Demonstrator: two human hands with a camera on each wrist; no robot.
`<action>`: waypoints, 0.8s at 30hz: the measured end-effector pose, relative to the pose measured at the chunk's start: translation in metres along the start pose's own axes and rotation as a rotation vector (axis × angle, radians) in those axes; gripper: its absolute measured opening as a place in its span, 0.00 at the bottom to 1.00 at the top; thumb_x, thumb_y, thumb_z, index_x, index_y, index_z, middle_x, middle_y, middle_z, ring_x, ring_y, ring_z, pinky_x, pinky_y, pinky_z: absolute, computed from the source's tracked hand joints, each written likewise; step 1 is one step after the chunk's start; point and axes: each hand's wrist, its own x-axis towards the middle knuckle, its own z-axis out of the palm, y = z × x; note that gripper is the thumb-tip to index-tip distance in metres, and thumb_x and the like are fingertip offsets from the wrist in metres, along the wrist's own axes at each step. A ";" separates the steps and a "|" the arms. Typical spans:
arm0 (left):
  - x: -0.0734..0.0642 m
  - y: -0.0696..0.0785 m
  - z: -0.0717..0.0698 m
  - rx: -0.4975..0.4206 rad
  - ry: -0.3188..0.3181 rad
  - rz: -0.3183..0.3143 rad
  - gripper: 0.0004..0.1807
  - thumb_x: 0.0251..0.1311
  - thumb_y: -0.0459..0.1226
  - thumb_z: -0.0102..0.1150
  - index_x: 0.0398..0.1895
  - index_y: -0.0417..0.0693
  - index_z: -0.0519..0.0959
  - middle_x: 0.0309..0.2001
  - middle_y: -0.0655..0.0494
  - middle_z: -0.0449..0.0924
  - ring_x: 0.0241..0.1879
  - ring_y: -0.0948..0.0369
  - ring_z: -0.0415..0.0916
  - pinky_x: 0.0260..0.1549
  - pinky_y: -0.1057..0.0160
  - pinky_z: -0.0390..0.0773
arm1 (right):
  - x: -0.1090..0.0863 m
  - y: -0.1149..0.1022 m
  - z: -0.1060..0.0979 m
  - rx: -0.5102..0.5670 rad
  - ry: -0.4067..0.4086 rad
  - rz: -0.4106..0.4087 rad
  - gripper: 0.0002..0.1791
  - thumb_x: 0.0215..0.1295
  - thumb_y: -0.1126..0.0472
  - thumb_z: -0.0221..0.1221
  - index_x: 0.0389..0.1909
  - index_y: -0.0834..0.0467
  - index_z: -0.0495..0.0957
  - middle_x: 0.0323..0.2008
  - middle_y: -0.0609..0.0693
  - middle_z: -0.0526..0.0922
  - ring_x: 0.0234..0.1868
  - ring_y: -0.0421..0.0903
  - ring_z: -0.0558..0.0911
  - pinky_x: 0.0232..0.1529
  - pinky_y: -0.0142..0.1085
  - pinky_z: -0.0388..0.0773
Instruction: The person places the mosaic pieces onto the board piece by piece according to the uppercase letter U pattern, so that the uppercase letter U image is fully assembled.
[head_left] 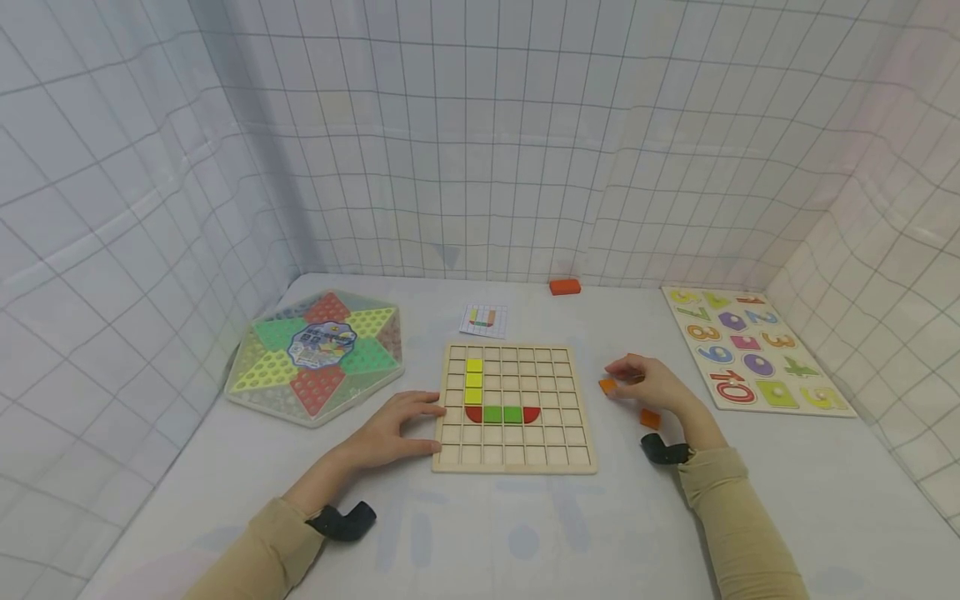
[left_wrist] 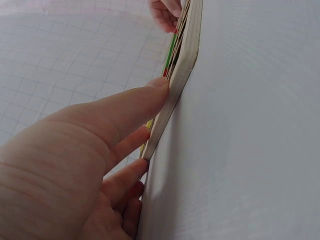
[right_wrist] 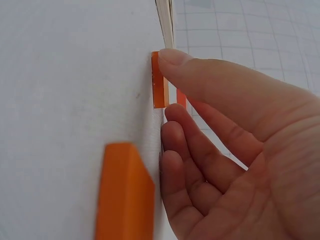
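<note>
A wooden grid board [head_left: 514, 472] holds three yellow squares [head_left: 474, 380], two green squares [head_left: 502, 414] and red quarter-round pieces [head_left: 531, 415] at both ends of the green row. My left hand [head_left: 392, 429] touches the board's left edge, fingers spread, thumb [left_wrist: 142, 102] against the rim. Right of the board, my right hand [head_left: 645, 385] bends loosely over a small orange block [head_left: 607, 387]; the thumb tip [right_wrist: 175, 56] overlaps one end of this block, and the index fingertip is hidden. A second orange block [head_left: 650, 418] lies under the right wrist.
A pattern card [head_left: 483, 321] lies behind the board, and a red block [head_left: 565, 287] sits near the back wall. To the left is a hexagonal star-patterned game board [head_left: 315, 354]. A number puzzle board [head_left: 757, 350] lies at the right.
</note>
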 end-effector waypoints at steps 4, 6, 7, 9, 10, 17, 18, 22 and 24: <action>0.000 -0.001 0.000 0.000 0.001 0.004 0.27 0.53 0.47 0.67 0.56 0.48 0.76 0.65 0.47 0.64 0.66 0.47 0.55 0.61 0.42 0.56 | -0.001 0.001 0.000 0.014 0.000 0.003 0.23 0.51 0.59 0.70 0.48 0.62 0.78 0.45 0.55 0.78 0.47 0.52 0.76 0.51 0.46 0.71; 0.000 -0.001 0.000 0.000 0.001 0.005 0.27 0.53 0.47 0.67 0.56 0.48 0.77 0.65 0.47 0.64 0.66 0.47 0.55 0.61 0.43 0.56 | -0.001 0.001 0.000 0.015 -0.003 0.002 0.23 0.51 0.59 0.70 0.48 0.62 0.78 0.44 0.54 0.78 0.46 0.50 0.75 0.50 0.44 0.71; 0.000 -0.001 0.000 -0.001 0.002 0.006 0.27 0.53 0.47 0.67 0.56 0.48 0.77 0.65 0.47 0.65 0.66 0.47 0.55 0.61 0.43 0.56 | -0.001 0.001 0.000 0.013 -0.002 0.001 0.23 0.51 0.60 0.69 0.48 0.62 0.78 0.44 0.54 0.78 0.46 0.50 0.75 0.49 0.43 0.71; 0.000 -0.001 0.000 -0.003 0.002 0.006 0.27 0.52 0.47 0.67 0.56 0.48 0.77 0.65 0.47 0.65 0.66 0.47 0.55 0.61 0.42 0.56 | -0.001 0.002 0.000 0.010 -0.001 0.000 0.22 0.52 0.60 0.69 0.48 0.62 0.78 0.43 0.54 0.78 0.45 0.49 0.75 0.49 0.43 0.71; 0.000 -0.001 0.000 -0.004 0.001 0.007 0.27 0.52 0.47 0.67 0.56 0.48 0.76 0.65 0.47 0.65 0.66 0.47 0.55 0.61 0.42 0.56 | -0.002 0.002 0.000 0.010 -0.001 0.002 0.22 0.52 0.60 0.69 0.48 0.62 0.78 0.44 0.54 0.78 0.45 0.49 0.75 0.49 0.43 0.71; 0.000 -0.001 -0.001 -0.016 -0.002 0.014 0.27 0.53 0.47 0.67 0.56 0.48 0.76 0.65 0.47 0.64 0.66 0.46 0.55 0.61 0.42 0.56 | 0.000 0.006 0.001 0.017 -0.001 0.012 0.21 0.53 0.60 0.68 0.48 0.61 0.79 0.44 0.54 0.79 0.44 0.48 0.75 0.47 0.41 0.72; 0.000 -0.001 -0.001 -0.018 -0.003 0.012 0.27 0.53 0.47 0.67 0.56 0.48 0.76 0.65 0.47 0.64 0.66 0.47 0.55 0.61 0.42 0.56 | 0.000 0.007 0.001 0.018 -0.001 0.015 0.20 0.53 0.60 0.68 0.47 0.61 0.79 0.44 0.53 0.79 0.44 0.48 0.75 0.47 0.40 0.72; 0.000 0.000 -0.001 -0.028 -0.004 0.003 0.27 0.53 0.47 0.67 0.56 0.48 0.76 0.65 0.47 0.64 0.66 0.47 0.55 0.61 0.42 0.56 | 0.000 0.006 0.001 0.009 0.008 0.015 0.19 0.53 0.61 0.68 0.46 0.61 0.80 0.42 0.53 0.79 0.42 0.47 0.75 0.45 0.38 0.72; 0.000 0.000 -0.001 -0.032 -0.005 0.001 0.27 0.53 0.47 0.67 0.56 0.48 0.76 0.65 0.47 0.64 0.66 0.46 0.55 0.61 0.42 0.56 | 0.001 0.006 0.002 -0.009 0.021 0.015 0.18 0.53 0.60 0.68 0.45 0.61 0.80 0.40 0.51 0.80 0.41 0.46 0.75 0.44 0.37 0.72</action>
